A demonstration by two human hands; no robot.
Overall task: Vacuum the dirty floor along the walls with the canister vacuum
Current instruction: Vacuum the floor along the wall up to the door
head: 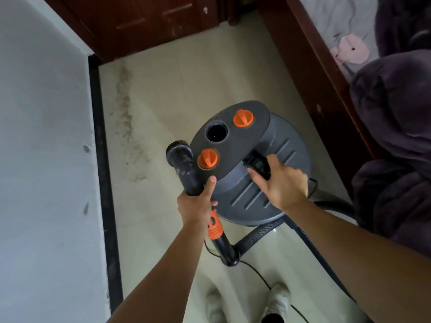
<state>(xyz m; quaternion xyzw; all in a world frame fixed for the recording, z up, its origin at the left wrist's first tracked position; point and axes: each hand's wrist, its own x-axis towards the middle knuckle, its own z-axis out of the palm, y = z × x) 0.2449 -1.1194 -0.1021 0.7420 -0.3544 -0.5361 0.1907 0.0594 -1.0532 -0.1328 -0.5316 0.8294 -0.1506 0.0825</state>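
A grey canister vacuum (275, 145) with two orange knobs and an open round port stands on the pale tiled floor (186, 94). My left hand (198, 203) grips the black hose nozzle (184, 169), which has an orange collar and points up beside the canister's left side. My right hand (282, 183) rests on the canister's top, fingers spread over its black handle (258, 165); I cannot tell if it grips. A trail of brown dirt (126, 117) runs on the floor near the left wall's black baseboard (102, 173).
White wall (42, 159) on the left, a dark wooden door (144, 24) ahead, a wooden bed frame (326, 89) with dark bedding (396, 136) on the right. The ribbed hose (258, 234) and a thin cord (263, 278) lie on the floor by my shoes (279, 299).
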